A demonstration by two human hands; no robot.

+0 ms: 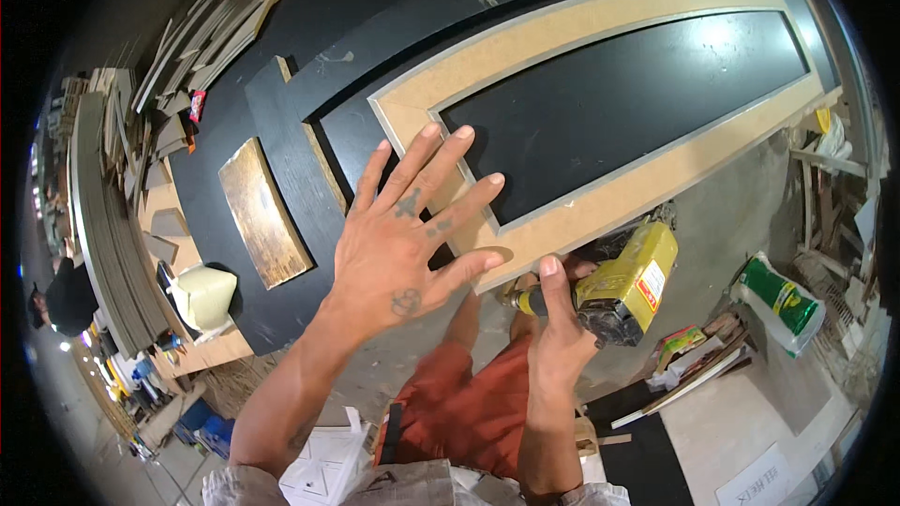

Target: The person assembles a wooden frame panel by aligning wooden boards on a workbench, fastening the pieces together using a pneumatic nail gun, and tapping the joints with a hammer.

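A long beige frame point(408, 105) with grey edges lies on a dark worktop point(211, 178), dark surface showing inside its opening. My left hand point(398, 239) rests palm down over the frame's near left corner, fingers spread, holding nothing. At the near edge of that corner, my right hand point(561, 319) is closed around a yellow and black power tool point(637, 272). A brass-coloured end shows to the left of that hand, and the bulky yellow body with a label sits to its right. My fingers partly hide the tool, so its exact kind is unclear.
A worn wooden board point(267, 214) and a dark board point(295, 126) lie left of the frame. Beyond are stacked strips point(98, 215), a red packet point(197, 105) and a cream container point(204, 295). A green and white bag point(783, 295) lies right. A person point(70, 295) is far left.
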